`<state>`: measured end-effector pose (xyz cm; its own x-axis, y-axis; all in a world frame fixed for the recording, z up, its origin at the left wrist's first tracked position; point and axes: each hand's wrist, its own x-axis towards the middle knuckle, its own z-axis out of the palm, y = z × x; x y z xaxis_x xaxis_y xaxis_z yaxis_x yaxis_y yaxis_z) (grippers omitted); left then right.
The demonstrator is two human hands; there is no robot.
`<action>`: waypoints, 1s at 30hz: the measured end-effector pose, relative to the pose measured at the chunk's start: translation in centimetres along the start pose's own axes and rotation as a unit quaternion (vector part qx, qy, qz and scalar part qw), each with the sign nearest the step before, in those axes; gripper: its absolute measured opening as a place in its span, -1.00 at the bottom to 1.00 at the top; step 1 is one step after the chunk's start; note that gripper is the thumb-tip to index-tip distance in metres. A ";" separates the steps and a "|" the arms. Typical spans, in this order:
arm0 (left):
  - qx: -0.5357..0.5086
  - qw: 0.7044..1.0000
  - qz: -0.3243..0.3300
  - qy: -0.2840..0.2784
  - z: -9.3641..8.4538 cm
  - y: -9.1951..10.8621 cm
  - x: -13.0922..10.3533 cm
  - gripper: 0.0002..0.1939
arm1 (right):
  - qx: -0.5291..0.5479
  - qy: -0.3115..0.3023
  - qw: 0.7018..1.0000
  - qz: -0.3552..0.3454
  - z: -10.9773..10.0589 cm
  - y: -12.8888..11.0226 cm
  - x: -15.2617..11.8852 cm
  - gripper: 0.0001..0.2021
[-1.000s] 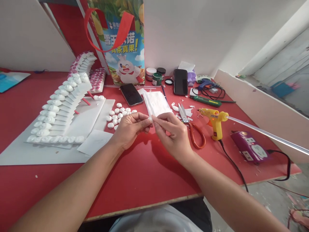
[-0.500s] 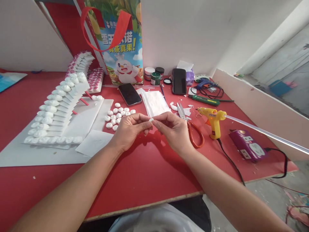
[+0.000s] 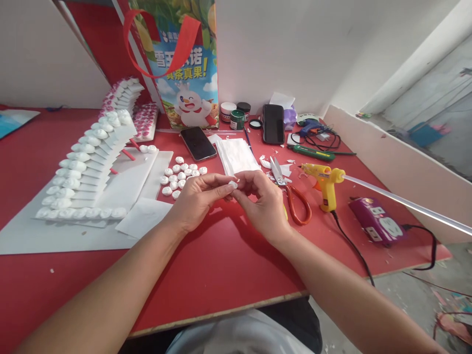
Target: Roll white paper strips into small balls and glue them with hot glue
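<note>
White and papery, the small roll (image 3: 233, 185) is pinched in the fingertips of my left hand (image 3: 195, 199) and right hand (image 3: 262, 204) over the red desk (image 3: 221, 275); my right fingers have just curled inward, apparently turning it.

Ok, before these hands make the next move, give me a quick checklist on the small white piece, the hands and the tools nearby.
1. Small white piece pinched by the left hand: ok.
2. Firm grip on it by the right hand: cannot tell; its fingertips are close by.
3. White sheets near the hands: ok, just beyond them.
4. Scissors well away from the right hand: not ok, the handles lie beside it.
5. Yellow glue gun apart from both hands: ok.
6. Glue gun hot: cannot tell.
</note>
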<state>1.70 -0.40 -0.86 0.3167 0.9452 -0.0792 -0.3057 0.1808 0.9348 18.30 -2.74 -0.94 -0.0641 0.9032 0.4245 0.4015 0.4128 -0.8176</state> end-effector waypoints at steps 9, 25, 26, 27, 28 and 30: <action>-0.007 1.000 0.001 -0.005 -0.3 0.0 0.4 -0.78 | 0.091 -0.022 0.995 0.019 -0.2 -0.6 0.2 -0.80; 0.291 0.942 0.163 -0.025 -0.4 1.3 -0.4 -0.77 | -0.029 -0.050 0.986 -0.153 -1.6 0.3 0.6 -0.87; 0.309 0.934 0.179 -0.027 -0.5 1.3 -0.4 -0.78 | -0.039 -0.057 0.985 -0.158 -1.7 0.3 0.6 -0.89; 0.326 0.925 0.193 -0.028 -0.5 1.3 -0.4 -0.78 | -0.050 -0.063 0.984 -0.161 -1.8 0.3 0.7 -0.90; 0.340 0.918 0.203 -0.030 -0.5 1.3 -0.4 -0.78 | -0.061 -0.070 0.982 -0.163 -1.9 0.4 0.7 -0.90; 0.358 0.908 0.217 -0.034 -0.6 1.4 -0.4 -0.79 | -0.077 -0.086 0.979 -0.168 -2.1 0.4 0.8 -0.91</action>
<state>0.62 -0.37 0.23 0.3678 0.8623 0.3482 0.2386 -0.4494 0.8609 20.32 -2.07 -0.11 -0.3633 0.7321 0.5762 0.4634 0.6786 -0.5699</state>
